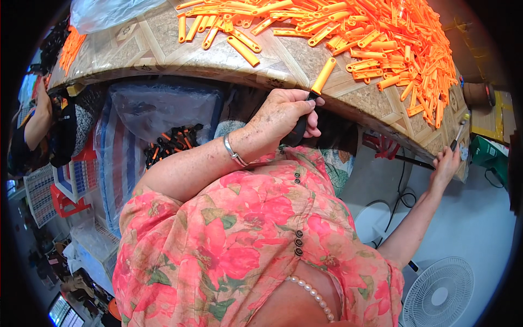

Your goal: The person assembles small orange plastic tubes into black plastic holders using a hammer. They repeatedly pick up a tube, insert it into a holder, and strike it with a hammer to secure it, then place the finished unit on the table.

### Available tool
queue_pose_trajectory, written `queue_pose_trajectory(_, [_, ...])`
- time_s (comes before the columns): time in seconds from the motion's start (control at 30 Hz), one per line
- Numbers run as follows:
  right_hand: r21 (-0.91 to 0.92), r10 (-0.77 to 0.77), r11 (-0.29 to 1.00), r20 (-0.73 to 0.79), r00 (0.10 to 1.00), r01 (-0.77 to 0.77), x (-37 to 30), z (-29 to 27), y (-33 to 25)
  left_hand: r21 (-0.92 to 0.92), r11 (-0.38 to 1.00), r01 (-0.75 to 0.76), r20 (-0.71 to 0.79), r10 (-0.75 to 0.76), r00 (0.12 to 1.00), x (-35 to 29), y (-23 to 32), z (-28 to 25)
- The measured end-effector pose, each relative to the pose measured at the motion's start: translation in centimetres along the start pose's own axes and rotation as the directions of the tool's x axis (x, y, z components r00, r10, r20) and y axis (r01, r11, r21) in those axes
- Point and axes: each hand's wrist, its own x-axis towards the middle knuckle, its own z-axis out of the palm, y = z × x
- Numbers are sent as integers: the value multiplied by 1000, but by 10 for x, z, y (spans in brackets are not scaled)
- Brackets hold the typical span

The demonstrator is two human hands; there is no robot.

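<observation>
My left hand (287,115) is closed round a black piece (297,132), held at the near edge of the table. An orange plastic handle (325,75) sticks up from that piece beyond my thumb; how far the two are joined is hidden. Off to the right, my right hand (445,165) grips a slim tool (458,133) with a dark handle and a pale yellowish tip, perhaps a small brush. The tool is over the table's right corner. A large heap of orange handles (403,46) covers the far and right parts of the table (261,68).
Left of my lap, a striped fabric container (117,163) holds black and orange pieces (173,143). Another person's arm (38,117) shows at far left. A white fan (439,296) stands at lower right; a green box (487,152) and a brown spool (477,94) are beside the table.
</observation>
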Motion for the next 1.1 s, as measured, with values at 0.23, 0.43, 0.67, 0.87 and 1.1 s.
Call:
queue_pose_trajectory(0.23, [8,-112,991,574,811,131,-162,97,-73,-52,998,40,-93,-45,995,2,2,7])
queue_pose_trajectory(0.43, [-45,-240,901,777,582,432,-190,129,-91,-39,997,63,-117,-67,991,4,5,11])
queue_pose_trajectory(0.67, [33,-248,935,775,582,354,-184,122,-103,-57,995,76,-137,-83,987,3,4,11])
queue_pose_trajectory(0.87, [4,-295,856,826,481,517,-181,129,-98,-40,996,80,-146,-85,986,3,8,12])
queue_pose_trajectory(1.1, [-22,-215,916,815,538,400,-182,126,-92,-33,996,81,-152,-86,985,1,10,14])
